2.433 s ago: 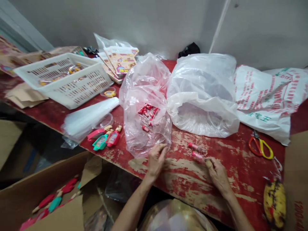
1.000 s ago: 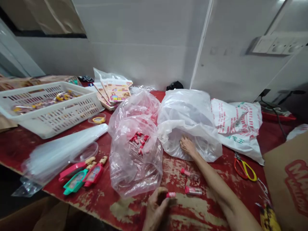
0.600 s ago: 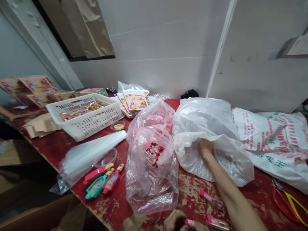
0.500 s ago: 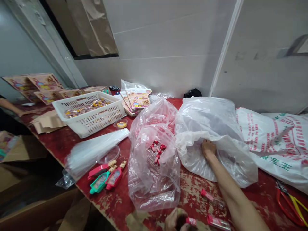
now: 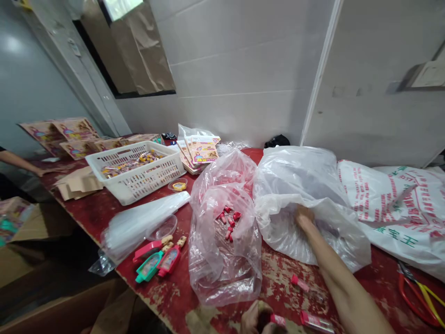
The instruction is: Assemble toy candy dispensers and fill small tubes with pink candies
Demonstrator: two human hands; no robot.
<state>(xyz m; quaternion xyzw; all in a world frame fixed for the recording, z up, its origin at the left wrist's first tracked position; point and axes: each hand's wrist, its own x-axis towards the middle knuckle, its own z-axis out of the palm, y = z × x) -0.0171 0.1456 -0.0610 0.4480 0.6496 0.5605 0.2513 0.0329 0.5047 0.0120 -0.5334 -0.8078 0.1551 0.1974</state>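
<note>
my left hand (image 5: pixel 259 318) pinch one pink tube (image 5: pixel 278 320) | my right hand (image 5: pixel 305 218) inside big plastic bag (image 5: pixel 292 185), grip I cannot tell

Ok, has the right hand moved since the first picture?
Yes, the right hand moved forward from the table's front edge into the clear plastic bag.

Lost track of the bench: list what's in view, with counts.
Slotted basket: one, white, back left.
Printed cards: one stack, pink, back.
Clear bag: one, centre, holding red pieces.
Plastic bag: one, milky white, right of centre.
Printed sack: one, white and red, far right.
Scissors: one pair, red-yellow, front right.
Plastic cases: three, pink, teal, red, front left.
Capped tubes: two, pink, front right.
Co-worker's arm: one, far left.
Left hand: front edge, pinching a pink tube.
Right hand: in the Plastic bag's fold.
</note>
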